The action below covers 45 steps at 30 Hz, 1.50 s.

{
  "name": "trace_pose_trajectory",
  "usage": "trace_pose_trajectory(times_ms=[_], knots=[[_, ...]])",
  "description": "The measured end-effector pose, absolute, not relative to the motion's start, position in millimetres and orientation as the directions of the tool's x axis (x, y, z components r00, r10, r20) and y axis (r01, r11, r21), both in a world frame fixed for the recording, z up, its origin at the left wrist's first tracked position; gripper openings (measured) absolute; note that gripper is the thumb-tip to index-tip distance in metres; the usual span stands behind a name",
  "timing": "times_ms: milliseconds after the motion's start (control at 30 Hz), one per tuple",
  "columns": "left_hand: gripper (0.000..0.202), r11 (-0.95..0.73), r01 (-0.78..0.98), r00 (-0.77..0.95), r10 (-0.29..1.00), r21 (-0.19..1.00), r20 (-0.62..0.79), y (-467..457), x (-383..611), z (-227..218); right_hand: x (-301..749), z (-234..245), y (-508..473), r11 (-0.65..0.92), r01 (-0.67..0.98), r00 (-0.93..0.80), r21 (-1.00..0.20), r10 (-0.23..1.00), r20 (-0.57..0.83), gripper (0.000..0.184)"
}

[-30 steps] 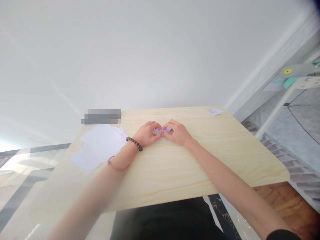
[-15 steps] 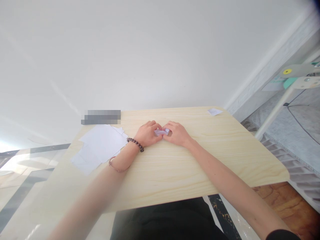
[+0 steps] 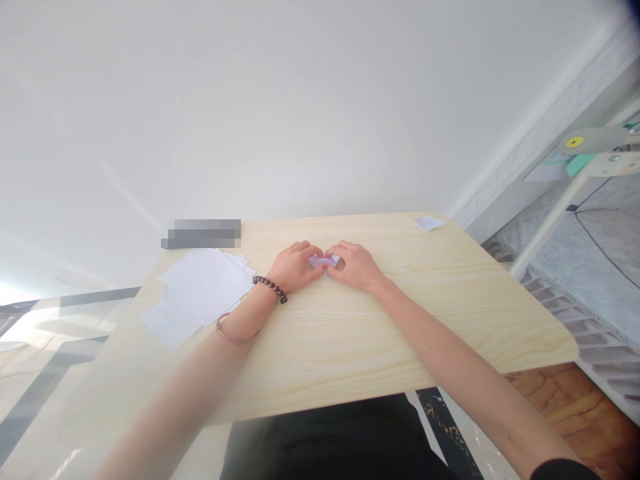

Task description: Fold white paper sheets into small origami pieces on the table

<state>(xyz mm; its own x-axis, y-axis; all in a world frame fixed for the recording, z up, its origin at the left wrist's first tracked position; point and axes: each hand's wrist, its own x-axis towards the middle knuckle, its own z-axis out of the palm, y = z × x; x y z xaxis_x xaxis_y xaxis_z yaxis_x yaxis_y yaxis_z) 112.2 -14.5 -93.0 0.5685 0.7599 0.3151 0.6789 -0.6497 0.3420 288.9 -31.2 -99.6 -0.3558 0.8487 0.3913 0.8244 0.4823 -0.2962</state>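
A small folded piece of pale paper (image 3: 324, 261) lies on the light wooden table (image 3: 350, 333), pinched between both hands. My left hand (image 3: 295, 267), with a dark bead bracelet at the wrist, curls its fingers onto the paper's left end. My right hand (image 3: 356, 266) grips the right end with thumb and fingers closed. Most of the paper is hidden under the fingertips.
A loose stack of white paper sheets (image 3: 197, 290) lies at the table's left. A small white paper scrap (image 3: 429, 223) sits at the far right corner. A white wall rises behind the table. To the right stand a white pole and a patterned floor.
The fingers have shifted slightly on the small paper, pressing it closer together. Both arms stay in place.
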Motion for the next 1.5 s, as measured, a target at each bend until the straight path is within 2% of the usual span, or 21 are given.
trace_pose_trajectory(times_ms=[267,467,700,900,967,1067,1367,1500], knots=[[0.027,-0.636,0.699,0.563,0.771,0.327,0.297,-13.9,113.7,-94.9,287.2,-99.1,-31.0,0.466,0.841,-0.358,-0.276,0.86,0.362,0.019],[0.026,-0.629,0.638,0.548,0.776,0.445,0.311,-12.4,108.0,-92.1,289.1,-97.9,-30.5,0.412,0.864,-0.299,-0.29,0.882,0.364,0.02],[0.02,-0.67,0.513,0.596,0.728,0.536,0.339,-2.2,99.6,-94.7,292.8,-100.5,-26.2,0.391,0.837,-0.247,-0.383,0.894,0.374,0.025],[0.019,-0.607,0.58,0.492,0.792,0.543,0.361,6.1,96.6,-101.1,303.3,-96.6,-26.1,0.443,0.727,-0.305,-0.524,0.893,0.332,0.029],[0.021,-0.611,0.588,0.473,0.792,0.53,0.387,6.6,96.9,-102.5,308.0,-95.9,-26.2,0.465,0.703,-0.337,-0.539,0.884,0.323,0.025],[0.023,-0.619,0.594,0.461,0.785,0.514,0.414,5.8,97.8,-103.6,312.2,-97.6,-25.0,0.51,0.677,-0.37,-0.531,0.859,0.354,0.018],[0.026,-0.68,0.533,0.52,0.733,0.503,0.439,2.5,97.4,-100.6,312.8,-103.9,-18.0,0.605,0.633,-0.385,-0.483,0.788,0.481,0.023],[0.023,-0.638,0.522,0.479,0.769,0.566,0.424,3.2,98.5,-99.5,310.4,-103.7,-17.4,0.595,0.62,-0.334,-0.511,0.79,0.514,0.022]])
